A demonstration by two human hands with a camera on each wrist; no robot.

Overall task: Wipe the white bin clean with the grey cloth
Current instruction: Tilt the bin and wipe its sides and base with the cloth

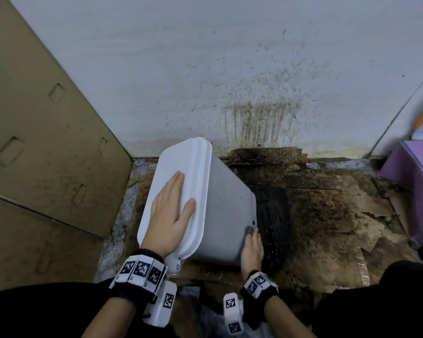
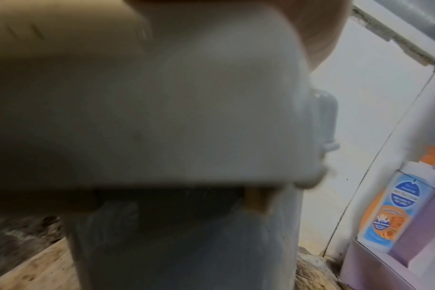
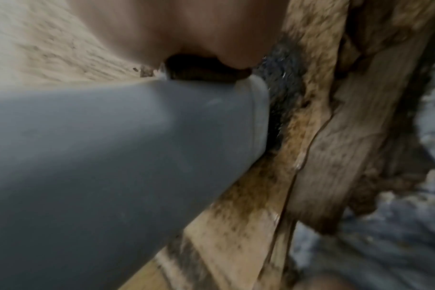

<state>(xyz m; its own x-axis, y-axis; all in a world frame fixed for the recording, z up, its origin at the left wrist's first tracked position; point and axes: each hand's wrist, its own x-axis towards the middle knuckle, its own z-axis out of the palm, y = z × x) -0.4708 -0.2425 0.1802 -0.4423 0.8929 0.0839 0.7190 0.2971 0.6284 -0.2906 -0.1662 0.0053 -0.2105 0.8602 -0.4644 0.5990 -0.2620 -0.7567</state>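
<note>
The white bin (image 1: pixel 227 206) leans tilted on the dirty floor, its lid (image 1: pixel 178 164) turned up and to the left. My left hand (image 1: pixel 174 208) lies flat on the lid with straight fingers. Down at the bin's lower right side, near its base, my right hand (image 1: pixel 252 247) holds the grey cloth (image 1: pixel 249 231) against the wall; only a small edge of cloth shows past the fingertips. In the right wrist view the fingers (image 3: pixel 186 29) curl over a dark wad of cloth (image 3: pixel 206 73) at the bin's (image 3: pixel 112 147) edge. The left wrist view is filled by the blurred bin (image 2: pixel 186 108).
A large cardboard box (image 1: pixel 34 142) stands at the left. Behind the bin rises a stained white wall (image 1: pixel 254 118). Soiled cardboard sheets (image 1: pixel 327 203) and a black wet patch (image 1: pixel 274 215) cover the floor. A purple box (image 1: pixel 413 172) and a soap bottle (image 2: pixel 390 212) sit at the right.
</note>
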